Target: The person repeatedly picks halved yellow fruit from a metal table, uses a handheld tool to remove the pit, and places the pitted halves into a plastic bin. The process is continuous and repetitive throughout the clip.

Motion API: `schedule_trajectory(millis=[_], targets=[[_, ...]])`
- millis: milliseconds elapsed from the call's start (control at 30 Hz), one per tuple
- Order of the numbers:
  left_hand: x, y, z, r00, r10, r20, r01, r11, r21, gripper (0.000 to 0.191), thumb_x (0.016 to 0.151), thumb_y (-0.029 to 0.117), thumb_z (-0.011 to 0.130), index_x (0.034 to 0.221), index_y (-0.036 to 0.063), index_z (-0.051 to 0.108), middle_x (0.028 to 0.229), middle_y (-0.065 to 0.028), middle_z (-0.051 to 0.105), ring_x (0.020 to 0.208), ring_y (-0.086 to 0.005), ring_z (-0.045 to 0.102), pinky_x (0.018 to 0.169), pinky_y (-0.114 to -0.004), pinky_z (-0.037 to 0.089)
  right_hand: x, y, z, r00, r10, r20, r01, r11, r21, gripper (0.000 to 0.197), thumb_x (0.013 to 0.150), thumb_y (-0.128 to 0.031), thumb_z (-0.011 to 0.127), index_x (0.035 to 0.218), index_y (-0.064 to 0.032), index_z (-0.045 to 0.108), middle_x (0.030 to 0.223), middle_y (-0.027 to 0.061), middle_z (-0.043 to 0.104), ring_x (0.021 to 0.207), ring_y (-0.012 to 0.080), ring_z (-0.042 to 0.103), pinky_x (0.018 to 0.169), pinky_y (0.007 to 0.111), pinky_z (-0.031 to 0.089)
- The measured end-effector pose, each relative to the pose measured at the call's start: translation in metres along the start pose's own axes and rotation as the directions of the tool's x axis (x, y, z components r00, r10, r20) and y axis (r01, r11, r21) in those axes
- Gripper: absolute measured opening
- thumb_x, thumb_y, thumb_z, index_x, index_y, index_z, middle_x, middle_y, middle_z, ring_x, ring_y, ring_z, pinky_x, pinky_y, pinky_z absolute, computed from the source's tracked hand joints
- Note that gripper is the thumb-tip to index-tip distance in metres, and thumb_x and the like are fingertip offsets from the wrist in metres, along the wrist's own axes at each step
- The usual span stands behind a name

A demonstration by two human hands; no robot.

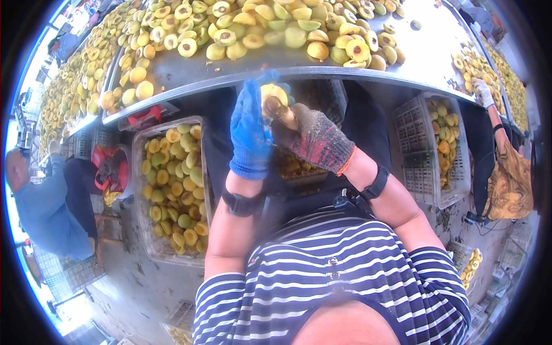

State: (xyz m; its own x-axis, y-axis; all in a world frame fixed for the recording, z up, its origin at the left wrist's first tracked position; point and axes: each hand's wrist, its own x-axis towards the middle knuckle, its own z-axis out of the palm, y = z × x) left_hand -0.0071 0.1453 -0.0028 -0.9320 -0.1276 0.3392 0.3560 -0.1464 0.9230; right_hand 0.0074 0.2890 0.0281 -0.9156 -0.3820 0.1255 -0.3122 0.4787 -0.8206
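Note:
My left hand (251, 129), in a blue glove, is closed around a halved yellow fruit (273, 95) at the near edge of the metal table. My right hand (321, 138), in a grey and red knitted glove, presses against the fruit's cut side and grips a small tool or pit piece that blurs at its fingertips; which of these it is I cannot tell. Beyond both hands, a heap of halved yellow-green fruits (297, 23), some with the brown pit hollow showing, covers much of the table. Under the hands, between the legs, is a container with brownish pieces (297, 166).
The metal table's raised edge (194, 82) runs across in front. A plastic crate of fruit halves (136, 172) stands at the left, another crate (409, 151) at the right. A person in blue (47, 202) sits far left; another person's gloved hand (483, 92) reaches fruit at right.

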Motion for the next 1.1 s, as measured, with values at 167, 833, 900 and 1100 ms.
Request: schedule_trajectory(millis=[167,833,900,1100], targets=[[-0.010,0.010,-0.002,0.965,-0.257,0.041,0.257,0.913,-0.316,0.044,0.111,0.032,0.045,0.128,-0.0053,0.062,0.119,-0.0132,0.069,0.097,-0.0197,0.068,0.084,-0.031,0.057,-0.010,0.009,0.002,0.999,0.016,0.051,-0.019,0.999,0.047,0.047,0.090,-0.042,0.075,0.105,0.0014,0.064,0.088,0.0231,0.070,0.082,0.0423,0.069,0.071,0.047,0.054],[-0.001,-0.001,0.017,0.944,-0.314,0.103,0.322,0.944,-0.071,0.051,0.110,0.038,0.044,0.119,-0.0070,0.065,0.112,-0.0163,0.072,0.095,-0.0243,0.071,0.083,-0.036,0.059,-0.012,0.043,-0.004,0.989,-0.041,0.139,-0.013,0.931,0.365,0.028,0.092,-0.025,0.075,0.104,-0.0016,0.064,0.079,0.0119,0.070,0.070,0.0288,0.068,0.064,0.041,0.054],[0.003,0.002,0.017,0.933,-0.322,0.162,0.337,0.938,-0.076,0.053,0.110,0.040,0.044,0.116,-0.0075,0.067,0.109,-0.0164,0.072,0.093,-0.0237,0.071,0.084,-0.036,0.059,-0.016,0.042,-0.011,0.941,0.087,0.326,-0.265,0.790,0.553,0.026,0.092,-0.024,0.077,0.104,-0.0042,0.064,0.074,0.0061,0.068,0.062,0.0210,0.065,0.056,0.036,0.051],[0.013,-0.004,0.016,0.907,-0.336,0.255,0.356,0.933,-0.039,0.052,0.109,0.041,0.048,0.106,-0.0059,0.072,0.093,-0.0116,0.075,0.080,-0.0192,0.071,0.077,-0.030,0.057,-0.022,0.045,-0.021,0.752,0.220,0.622,-0.631,0.516,0.580,0.024,0.091,-0.023,0.079,0.102,-0.0087,0.063,0.065,-0.0003,0.060,0.050,0.0103,0.057,0.040,0.024,0.040]])
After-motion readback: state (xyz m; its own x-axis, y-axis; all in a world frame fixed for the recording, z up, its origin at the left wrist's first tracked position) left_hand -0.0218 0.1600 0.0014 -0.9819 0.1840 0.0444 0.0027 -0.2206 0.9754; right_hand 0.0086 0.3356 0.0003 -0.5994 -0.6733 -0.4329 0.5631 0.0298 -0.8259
